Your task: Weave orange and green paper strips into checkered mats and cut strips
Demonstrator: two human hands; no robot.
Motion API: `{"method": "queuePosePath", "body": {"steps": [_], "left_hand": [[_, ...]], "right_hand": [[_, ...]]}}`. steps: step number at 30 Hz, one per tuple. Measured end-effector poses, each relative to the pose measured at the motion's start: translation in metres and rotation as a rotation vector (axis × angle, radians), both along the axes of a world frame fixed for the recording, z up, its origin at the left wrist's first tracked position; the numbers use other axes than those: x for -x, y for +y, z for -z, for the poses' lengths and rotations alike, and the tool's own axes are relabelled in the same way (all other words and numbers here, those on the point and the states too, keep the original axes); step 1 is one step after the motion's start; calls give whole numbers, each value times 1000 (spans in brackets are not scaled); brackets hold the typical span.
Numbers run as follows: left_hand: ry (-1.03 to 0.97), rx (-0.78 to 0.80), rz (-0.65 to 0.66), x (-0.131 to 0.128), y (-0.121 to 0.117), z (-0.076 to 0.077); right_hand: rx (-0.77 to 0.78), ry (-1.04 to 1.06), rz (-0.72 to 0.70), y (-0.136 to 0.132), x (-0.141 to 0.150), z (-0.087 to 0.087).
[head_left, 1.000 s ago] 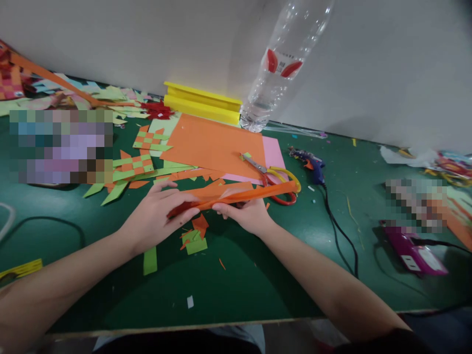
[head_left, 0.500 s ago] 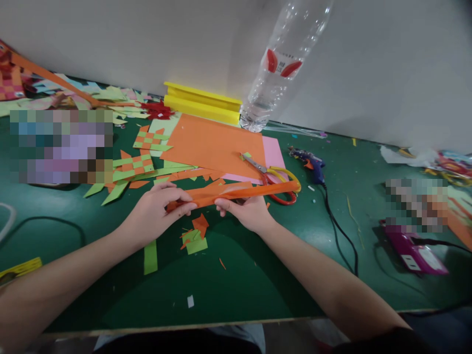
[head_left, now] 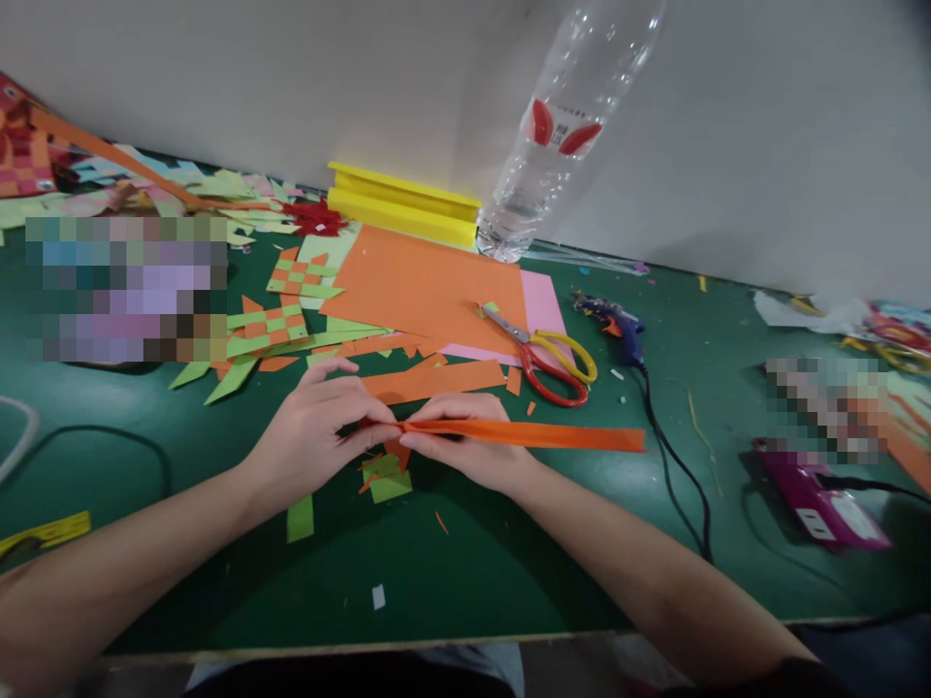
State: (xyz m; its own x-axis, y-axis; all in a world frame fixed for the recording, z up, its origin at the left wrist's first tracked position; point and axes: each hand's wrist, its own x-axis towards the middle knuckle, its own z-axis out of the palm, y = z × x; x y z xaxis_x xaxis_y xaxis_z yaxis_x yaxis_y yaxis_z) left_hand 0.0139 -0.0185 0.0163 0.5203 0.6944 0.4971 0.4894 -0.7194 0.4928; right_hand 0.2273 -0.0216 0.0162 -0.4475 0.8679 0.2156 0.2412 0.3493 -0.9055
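Note:
Both hands pinch one long orange paper strip above the green table. My left hand grips its left end between thumb and fingers, and my right hand pinches it close by. The strip's free end reaches out to the right over my right wrist. Behind the hands lies another orange strip. Scissors with one red and one yellow handle rest partly on an orange paper sheet. Below the hands are green and orange scraps, partly covered.
Woven paper fish lie left of the sheet. A clear plastic bottle and a yellow folded piece stand at the wall. A blue glue gun trails its cord on the right, near a magenta power strip.
Both hands have brought the strip slightly down and closer together. Its free end has swung down, off the scissors, and now points right. The second strip behind is more exposed.

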Motion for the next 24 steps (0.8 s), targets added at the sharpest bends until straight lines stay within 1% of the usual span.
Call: {"method": "queuePosePath", "body": {"steps": [4,7,10,12,15,18,24], "left_hand": [[-7,25,-7,0,1,0],[-21,77,-26,0,1,0],[-39,151,-96,1,2,-1],[-44,196,-142,2,4,-2],[-42,238,-158,2,5,-3],[-39,232,-135,2,6,-3],[-45,239,-115,1,6,-2]], "right_hand": [[127,-21,-3,2,-3,-1],[174,-32,-11,4,-5,-2],[195,12,2,5,-6,1],[235,54,16,6,-7,4],[301,105,38,7,-7,9],[298,107,41,7,-7,10],[232,81,31,7,-7,4]]}}
